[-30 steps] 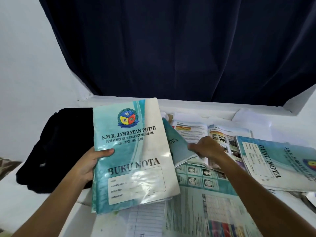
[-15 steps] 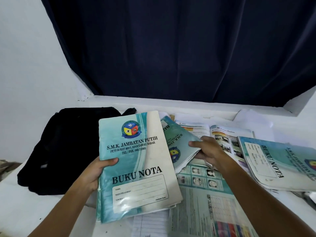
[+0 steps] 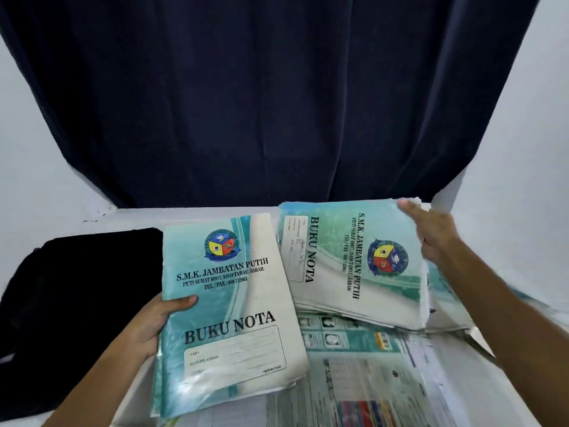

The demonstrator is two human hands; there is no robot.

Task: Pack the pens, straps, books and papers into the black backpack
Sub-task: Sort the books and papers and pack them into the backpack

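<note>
left grip (image 3: 154, 325) holds notebook (image 3: 234, 303); right grip (image 3: 437, 238) lifts 2nd notebook (image 3: 354, 266).

The left hand (image 3: 154, 325) comes in from the lower left, its bare forearm angled up and rightward, thumb laid flat across the front of a notebook (image 3: 228, 306) and the fingers hidden behind it. The right hand (image 3: 434, 238) reaches in from the lower right, arm stretched forward, and pinches the far corner of a second notebook (image 3: 351, 263).
</note>
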